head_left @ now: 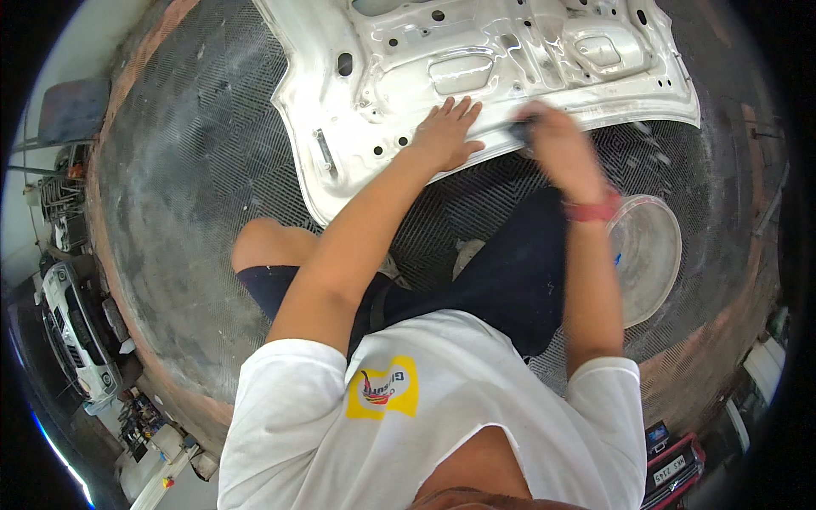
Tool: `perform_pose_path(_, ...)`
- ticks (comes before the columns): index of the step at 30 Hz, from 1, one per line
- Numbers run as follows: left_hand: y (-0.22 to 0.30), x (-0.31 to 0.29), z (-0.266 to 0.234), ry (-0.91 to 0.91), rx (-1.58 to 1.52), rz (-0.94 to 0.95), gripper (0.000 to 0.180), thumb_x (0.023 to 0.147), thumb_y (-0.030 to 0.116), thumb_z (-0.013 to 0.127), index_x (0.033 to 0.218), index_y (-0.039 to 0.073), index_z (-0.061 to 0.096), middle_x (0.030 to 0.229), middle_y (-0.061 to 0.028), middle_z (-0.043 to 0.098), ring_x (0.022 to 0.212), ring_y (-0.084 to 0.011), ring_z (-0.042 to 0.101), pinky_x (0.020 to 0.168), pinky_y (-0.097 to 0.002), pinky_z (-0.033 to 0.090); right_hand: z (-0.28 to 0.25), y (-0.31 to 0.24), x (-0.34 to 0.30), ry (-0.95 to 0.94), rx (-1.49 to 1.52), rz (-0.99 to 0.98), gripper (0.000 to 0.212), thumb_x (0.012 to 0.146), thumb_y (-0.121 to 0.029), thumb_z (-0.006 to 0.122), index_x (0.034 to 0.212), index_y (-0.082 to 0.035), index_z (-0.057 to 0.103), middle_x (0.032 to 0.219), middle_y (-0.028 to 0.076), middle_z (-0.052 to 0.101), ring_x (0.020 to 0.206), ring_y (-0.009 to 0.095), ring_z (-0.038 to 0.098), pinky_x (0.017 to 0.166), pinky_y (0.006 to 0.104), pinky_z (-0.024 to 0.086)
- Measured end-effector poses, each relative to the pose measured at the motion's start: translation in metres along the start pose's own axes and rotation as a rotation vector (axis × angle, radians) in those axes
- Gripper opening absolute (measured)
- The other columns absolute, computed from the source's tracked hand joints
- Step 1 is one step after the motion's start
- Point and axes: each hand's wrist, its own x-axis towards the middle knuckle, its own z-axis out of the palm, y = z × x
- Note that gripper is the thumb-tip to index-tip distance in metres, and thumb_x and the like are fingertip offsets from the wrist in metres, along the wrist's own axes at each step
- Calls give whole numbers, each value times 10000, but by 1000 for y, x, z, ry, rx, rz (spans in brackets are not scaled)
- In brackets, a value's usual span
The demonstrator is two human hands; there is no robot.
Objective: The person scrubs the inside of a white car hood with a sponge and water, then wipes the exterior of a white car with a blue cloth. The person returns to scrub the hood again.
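A white car body panel [399, 93], with round and oval holes and pressed ridges, lies in front of me. My left hand [446, 136] rests palm down on its near edge, fingers spread, holding nothing. Farther right along that edge is my right hand [561, 149], smeared by motion, with a red band at the wrist. Its fingers are closed around a small dark pad or block [522, 130], too blurred to name more exactly. The pad is at the panel's near rim; whether it touches the surface I cannot tell.
A round, pale, see-through bucket [671, 255] stands beside my right forearm. Dark ribbed matting [204, 127] covers the floor under the panel. Away to the left is a white vehicle [81, 331]; a red vehicle's end [676, 476] shows at lower right.
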Motion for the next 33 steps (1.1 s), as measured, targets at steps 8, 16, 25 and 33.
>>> perform_pose_path(8,-117,-92,-139,-313,61,-214,769,1032,612,594,1596,94,525,1576,-175,590,1470,-375,542,1240,-471,407,88,1,68,349,57,-114,438,932,8,520,1329,-4,704,1284,261,723,1191,428,689,1074,454,530)
perform_pose_path(16,-258,-112,-138,419,-37,-633,939,997,587,688,1633,-29,376,1587,-346,473,1454,-493,505,1191,-547,451,188,-7,43,119,-770,-114,561,1076,-264,506,1486,118,517,1478,273,595,1417,425,523,1254,541,357)
perform_pose_path(25,-227,-88,-132,231,-31,-625,1056,872,433,882,1626,-37,312,1558,-377,460,1428,-536,501,1189,-552,453,238,-40,155,172,-563,-87,633,1104,-317,468,1569,110,423,1656,308,422,1540,444,416,1270,548,338)
perform_pose_path(33,-226,-88,-133,190,-4,-657,1062,877,416,881,1635,-31,286,1518,-354,496,1413,-510,522,1152,-565,484,239,-42,154,-16,-524,-193,619,1098,-277,461,1585,102,405,1664,311,411,1569,438,385,1293,554,310)
